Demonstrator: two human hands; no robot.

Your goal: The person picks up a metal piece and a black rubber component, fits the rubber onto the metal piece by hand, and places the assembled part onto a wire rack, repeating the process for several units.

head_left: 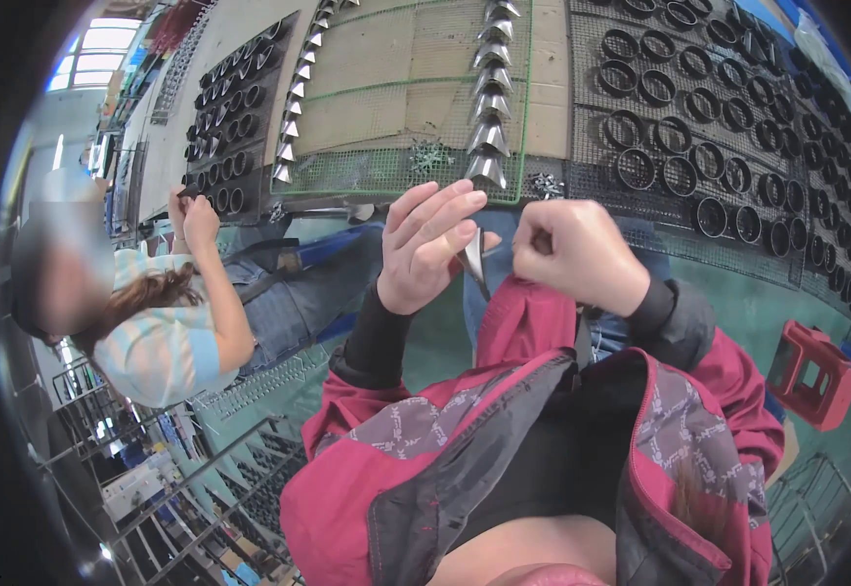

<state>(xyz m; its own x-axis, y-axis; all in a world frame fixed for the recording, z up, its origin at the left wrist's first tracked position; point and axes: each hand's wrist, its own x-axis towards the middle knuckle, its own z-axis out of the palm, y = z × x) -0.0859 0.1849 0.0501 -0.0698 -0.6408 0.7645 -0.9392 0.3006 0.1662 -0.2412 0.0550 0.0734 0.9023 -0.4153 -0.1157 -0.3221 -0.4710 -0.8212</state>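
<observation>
My left hand point(432, 239) grips a shiny, curved metal piece point(475, 259) between thumb and fingers, with its pointed end downward. Close beside it on the right, my right hand point(582, 252) is closed with the fingertips curled in; whatever it may hold is hidden. Just beyond my hands, a row of similar shiny metal pieces point(492, 105) stands along the right side of a green-edged mesh rack point(386, 98). A small heap of greenish bits point(430, 156) lies on that mesh. Another heap of small shiny parts point(547, 186) sits to the right of the row.
Dark mesh racks on the right carry many black rings point(656, 86). A second row of metal pieces point(296, 98) runs along the green rack's left side. A co-worker point(167, 322) sits at left, near more black rings point(230, 117). A red plastic stool point(812, 376) stands at right.
</observation>
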